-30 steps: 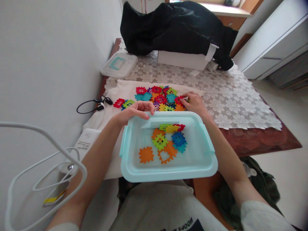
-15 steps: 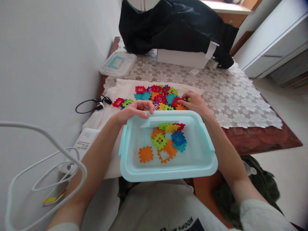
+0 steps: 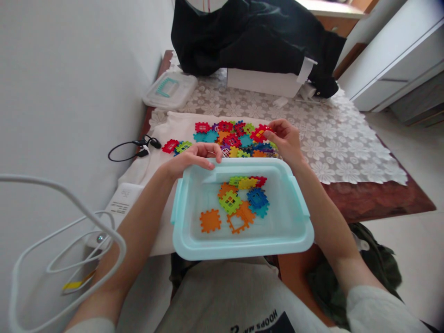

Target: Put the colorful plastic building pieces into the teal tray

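**Head view: a tub held by its rim, a red tile pinched beside the heap**

Nearest the body sat the pale-blue tub (image 3: 243,249), with several tiles (image 3: 210,221) lying in it. It looked like light, smooth plastic, probably slightly springy in the walls and apt to slide; the thick rim or side ledges seemed the surest hold. The left hand (image 3: 201,156) grasped the far rim, thumb over it and fingers curled beyond; how firmly could not be told.

Farther out, the right hand (image 3: 283,138) pinched a red tile (image 3: 261,129) between thumb and fingers, at the right of the heap (image 3: 231,139) on the white cloth (image 3: 182,124). The tile seemed thin, stiff, very light and hard to break; its notched edge should have given better purchase than the flat face, though overlapping neighbours might have snagged.

Behind lay a clear lid (image 3: 186,89) and the black cover (image 3: 243,41).
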Available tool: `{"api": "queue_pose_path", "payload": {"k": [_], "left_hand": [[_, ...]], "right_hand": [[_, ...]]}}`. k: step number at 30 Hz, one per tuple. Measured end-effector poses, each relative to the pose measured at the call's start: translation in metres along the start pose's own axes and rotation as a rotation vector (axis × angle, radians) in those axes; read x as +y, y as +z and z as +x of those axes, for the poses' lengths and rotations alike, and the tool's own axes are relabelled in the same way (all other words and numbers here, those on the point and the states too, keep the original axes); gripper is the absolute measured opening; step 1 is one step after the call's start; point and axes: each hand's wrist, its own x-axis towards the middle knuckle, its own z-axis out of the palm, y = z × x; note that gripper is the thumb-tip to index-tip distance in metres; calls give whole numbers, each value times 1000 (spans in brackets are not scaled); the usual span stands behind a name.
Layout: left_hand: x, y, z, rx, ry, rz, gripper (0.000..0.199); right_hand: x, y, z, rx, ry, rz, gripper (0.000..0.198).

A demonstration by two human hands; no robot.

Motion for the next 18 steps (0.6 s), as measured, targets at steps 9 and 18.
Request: {"api": "queue_pose_path", "payload": {"k": [9, 18], "left_hand": [[-2, -3, 0, 0, -14, -10, 27], [-3, -4, 0, -7, -4, -4, 26]], "right_hand": [[-33, -1, -15, -118, 75, 309, 58], [-41, 4, -25, -308, 185, 480, 66]]}}
